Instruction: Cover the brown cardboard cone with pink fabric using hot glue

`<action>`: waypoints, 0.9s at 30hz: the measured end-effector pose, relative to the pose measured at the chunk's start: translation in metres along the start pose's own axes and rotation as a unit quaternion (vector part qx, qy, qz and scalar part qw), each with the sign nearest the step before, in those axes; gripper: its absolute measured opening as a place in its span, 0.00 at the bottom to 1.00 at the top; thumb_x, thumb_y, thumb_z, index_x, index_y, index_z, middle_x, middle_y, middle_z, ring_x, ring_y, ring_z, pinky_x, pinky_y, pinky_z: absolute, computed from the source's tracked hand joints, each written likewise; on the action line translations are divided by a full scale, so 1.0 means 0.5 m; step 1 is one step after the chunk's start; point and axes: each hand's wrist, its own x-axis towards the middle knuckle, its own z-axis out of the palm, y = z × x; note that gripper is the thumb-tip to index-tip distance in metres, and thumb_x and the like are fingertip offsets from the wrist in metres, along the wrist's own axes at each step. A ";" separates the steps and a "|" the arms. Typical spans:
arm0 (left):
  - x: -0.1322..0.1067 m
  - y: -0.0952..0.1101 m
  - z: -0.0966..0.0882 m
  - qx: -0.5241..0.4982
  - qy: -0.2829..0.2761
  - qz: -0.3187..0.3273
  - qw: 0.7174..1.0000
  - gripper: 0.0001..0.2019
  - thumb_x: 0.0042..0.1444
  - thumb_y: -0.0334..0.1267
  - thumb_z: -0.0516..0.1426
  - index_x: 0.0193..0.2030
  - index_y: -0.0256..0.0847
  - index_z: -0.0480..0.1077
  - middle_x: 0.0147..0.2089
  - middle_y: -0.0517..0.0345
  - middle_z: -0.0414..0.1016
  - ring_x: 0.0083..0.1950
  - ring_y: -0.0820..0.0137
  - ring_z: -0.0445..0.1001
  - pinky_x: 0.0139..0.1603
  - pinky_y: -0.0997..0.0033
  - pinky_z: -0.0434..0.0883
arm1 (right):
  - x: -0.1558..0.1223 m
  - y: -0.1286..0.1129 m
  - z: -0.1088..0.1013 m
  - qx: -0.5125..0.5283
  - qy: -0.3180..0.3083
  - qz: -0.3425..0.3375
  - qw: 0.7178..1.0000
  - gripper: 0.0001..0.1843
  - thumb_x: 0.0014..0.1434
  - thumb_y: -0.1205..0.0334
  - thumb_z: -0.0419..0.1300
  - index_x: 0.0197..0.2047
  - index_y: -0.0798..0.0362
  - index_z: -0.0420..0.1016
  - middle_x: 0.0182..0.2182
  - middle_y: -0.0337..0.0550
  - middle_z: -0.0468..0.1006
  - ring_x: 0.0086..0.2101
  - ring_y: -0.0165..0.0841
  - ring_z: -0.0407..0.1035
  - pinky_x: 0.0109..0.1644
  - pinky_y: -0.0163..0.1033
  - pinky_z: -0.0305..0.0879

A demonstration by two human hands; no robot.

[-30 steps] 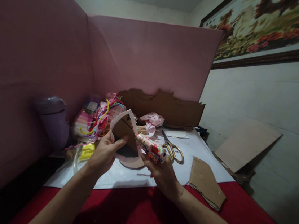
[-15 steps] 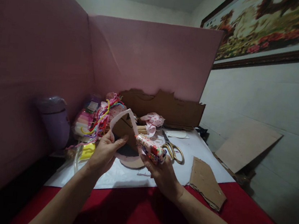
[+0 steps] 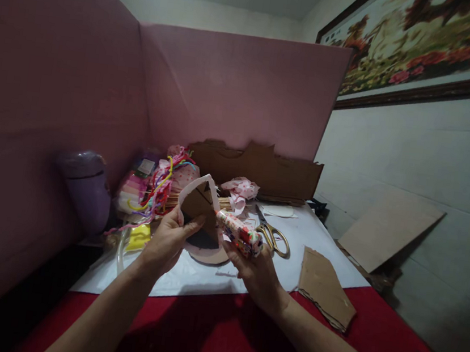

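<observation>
My left hand [image 3: 169, 242] grips a brown cardboard piece [image 3: 197, 203] at its left side, thumb on the inner face and fingers behind. Pale pink material runs along the piece's edge, which comes to a point at the top and is rounded below. Wrapped in my right hand [image 3: 257, 270] is a glue gun [image 3: 240, 234] with a colourful flowery pattern. Its nozzle points left, close against the right edge of the cardboard; whether it touches I cannot tell. Gold-handled scissors [image 3: 274, 239] lie just beyond my right hand.
Folded cardboard [image 3: 326, 287] lies at the right on the white sheet [image 3: 337, 251] and red cloth [image 3: 215, 339]. Coloured pipe cleaners [image 3: 166, 176], crumpled pink tissue [image 3: 240, 191] and a yellow packet [image 3: 138, 238] sit behind. A purple tumbler [image 3: 87, 192] stands left; torn cardboard [image 3: 286, 179] leans at the back.
The cardboard piece and my left hand have shifted slightly right and turned a little. The glue gun's nozzle has moved slightly right along with the edge.
</observation>
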 end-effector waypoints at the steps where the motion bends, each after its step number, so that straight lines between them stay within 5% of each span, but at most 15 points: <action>1: 0.000 -0.001 0.000 0.000 -0.002 0.000 1.000 0.18 0.40 0.34 0.67 0.41 0.38 0.72 0.37 0.55 0.81 0.32 0.70 0.77 0.34 0.75 0.73 | 0.000 0.000 0.000 -0.002 -0.001 0.003 1.000 0.12 0.60 0.61 0.56 0.45 0.51 0.75 0.37 0.44 0.80 0.37 0.38 0.74 0.40 0.40 0.71; 10: -0.004 0.013 0.003 -0.012 0.014 0.001 1.000 0.23 0.40 0.34 0.67 0.46 0.42 0.71 0.38 0.55 0.81 0.43 0.62 0.77 0.44 0.66 0.73 | -0.002 0.007 0.004 -0.024 -0.013 -0.015 1.000 0.12 0.59 0.63 0.55 0.46 0.51 0.74 0.40 0.46 0.79 0.41 0.40 0.73 0.45 0.42 0.68; 19: 0.000 0.016 0.001 -0.016 0.044 0.002 0.999 0.17 0.38 0.34 0.68 0.38 0.41 0.72 0.37 0.56 0.81 0.42 0.61 0.77 0.44 0.64 0.74 | -0.002 0.004 0.004 -0.028 -0.015 -0.018 0.999 0.07 0.59 0.63 0.55 0.37 0.51 0.74 0.31 0.44 0.79 0.32 0.37 0.73 0.38 0.40 0.68; 27: 0.002 0.017 -0.004 -0.022 0.031 0.003 0.999 0.19 0.41 0.35 0.67 0.43 0.39 0.72 0.37 0.54 0.81 0.44 0.61 0.77 0.47 0.63 0.73 | -0.003 0.003 0.004 -0.035 -0.017 -0.015 0.999 0.07 0.59 0.63 0.55 0.37 0.52 0.74 0.30 0.45 0.79 0.31 0.37 0.73 0.35 0.38 0.68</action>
